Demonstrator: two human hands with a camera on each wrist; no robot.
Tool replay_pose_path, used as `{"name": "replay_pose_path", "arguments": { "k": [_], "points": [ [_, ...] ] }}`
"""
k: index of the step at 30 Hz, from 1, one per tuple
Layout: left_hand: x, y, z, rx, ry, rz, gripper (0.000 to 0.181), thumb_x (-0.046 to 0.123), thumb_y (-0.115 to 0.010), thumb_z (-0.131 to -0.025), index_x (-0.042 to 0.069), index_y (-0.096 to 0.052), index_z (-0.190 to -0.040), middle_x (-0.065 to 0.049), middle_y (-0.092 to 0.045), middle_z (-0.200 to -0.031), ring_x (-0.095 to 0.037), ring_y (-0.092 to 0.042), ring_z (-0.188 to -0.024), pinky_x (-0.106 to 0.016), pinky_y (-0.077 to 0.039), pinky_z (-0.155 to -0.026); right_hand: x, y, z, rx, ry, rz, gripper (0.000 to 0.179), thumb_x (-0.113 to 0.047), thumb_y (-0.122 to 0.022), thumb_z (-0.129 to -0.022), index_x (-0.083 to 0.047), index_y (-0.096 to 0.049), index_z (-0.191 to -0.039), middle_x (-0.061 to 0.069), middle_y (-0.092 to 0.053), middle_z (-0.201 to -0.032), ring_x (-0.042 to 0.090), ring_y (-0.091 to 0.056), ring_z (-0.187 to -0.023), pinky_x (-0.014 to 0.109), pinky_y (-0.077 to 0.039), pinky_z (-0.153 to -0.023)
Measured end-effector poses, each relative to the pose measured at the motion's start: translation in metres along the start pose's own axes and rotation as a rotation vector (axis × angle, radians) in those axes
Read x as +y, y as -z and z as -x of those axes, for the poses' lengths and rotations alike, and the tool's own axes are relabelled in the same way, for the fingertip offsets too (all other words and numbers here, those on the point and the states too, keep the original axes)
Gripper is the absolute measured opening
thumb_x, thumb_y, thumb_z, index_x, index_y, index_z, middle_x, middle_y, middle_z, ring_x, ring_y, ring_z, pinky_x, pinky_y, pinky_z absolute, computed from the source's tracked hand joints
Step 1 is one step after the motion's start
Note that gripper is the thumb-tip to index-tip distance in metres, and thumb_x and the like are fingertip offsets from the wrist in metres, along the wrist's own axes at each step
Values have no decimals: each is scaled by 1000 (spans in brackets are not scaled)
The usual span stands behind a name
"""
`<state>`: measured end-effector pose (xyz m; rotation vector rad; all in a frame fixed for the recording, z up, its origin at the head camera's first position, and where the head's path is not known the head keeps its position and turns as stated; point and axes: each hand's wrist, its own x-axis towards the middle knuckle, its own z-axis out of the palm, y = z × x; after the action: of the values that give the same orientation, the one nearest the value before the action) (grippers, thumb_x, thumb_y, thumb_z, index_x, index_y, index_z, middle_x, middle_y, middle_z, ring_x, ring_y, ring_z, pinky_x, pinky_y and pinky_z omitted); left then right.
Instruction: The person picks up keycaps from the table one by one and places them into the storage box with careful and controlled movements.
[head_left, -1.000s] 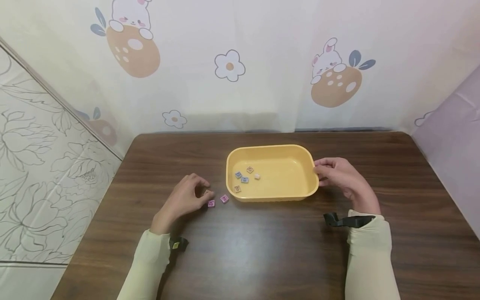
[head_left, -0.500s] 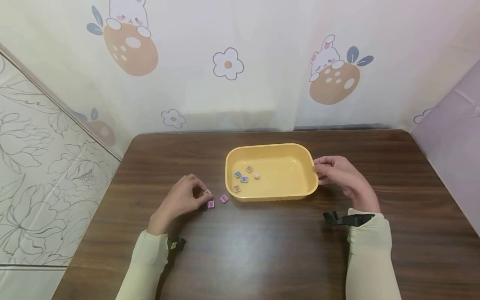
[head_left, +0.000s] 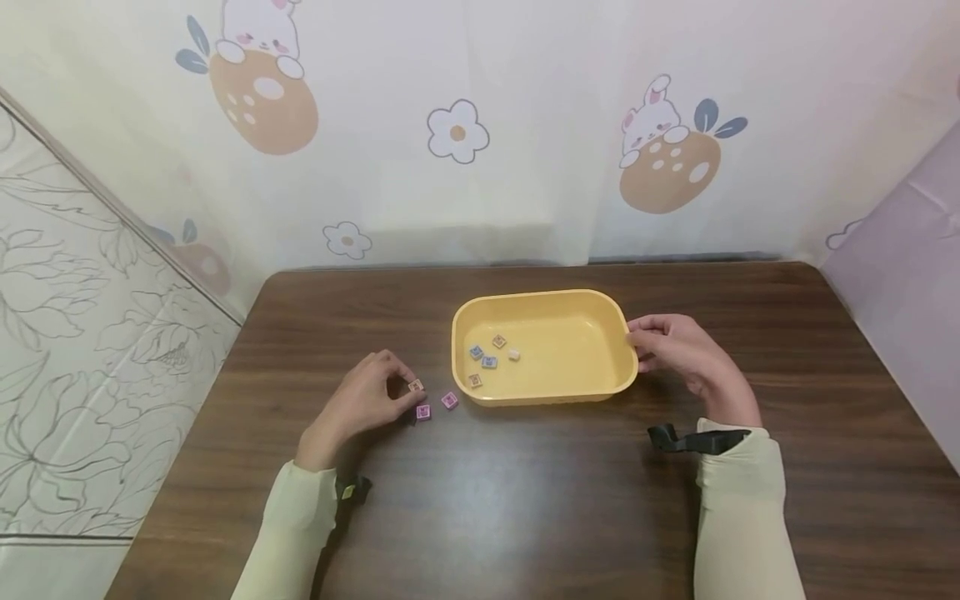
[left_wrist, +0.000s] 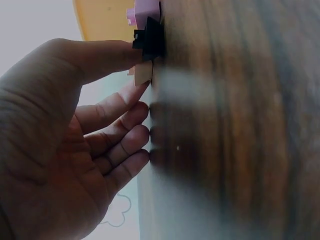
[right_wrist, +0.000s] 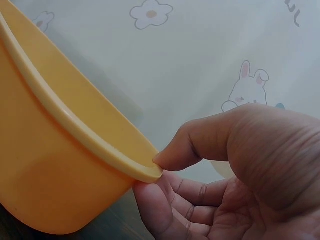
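Head view: yellow tray [head_left: 564, 357] stretches left-right; orange tile [head_left: 416, 385] seemingly faces up.

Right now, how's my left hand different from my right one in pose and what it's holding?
Your left hand pinches a small tan tile; your right hand grips the yellow tray by its rim. The left hand is low, fingertips down at the table; the right hand is up at the rim, thumb on it and a finger beneath. Both come out of a pale sleeve with a dark strap at the wrist.
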<state>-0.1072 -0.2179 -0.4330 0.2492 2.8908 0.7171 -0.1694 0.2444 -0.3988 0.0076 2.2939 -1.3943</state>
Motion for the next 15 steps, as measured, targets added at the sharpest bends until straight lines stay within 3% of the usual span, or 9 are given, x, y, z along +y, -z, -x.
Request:
{"name": "replay_pose_path", "arguments": {
  "k": [15],
  "points": [
    [0,-2,0,1,-18,13,16,36,-80,-93,22,-78,-101,3,-69,-107,-20,-59,-104,-45,-53,-94,3,-3,2,24,9,10,52,-28,-58,-107,8,-53,-144,22,-66,-124,11,-70,-86,30,-65,-83]
  ]
}}
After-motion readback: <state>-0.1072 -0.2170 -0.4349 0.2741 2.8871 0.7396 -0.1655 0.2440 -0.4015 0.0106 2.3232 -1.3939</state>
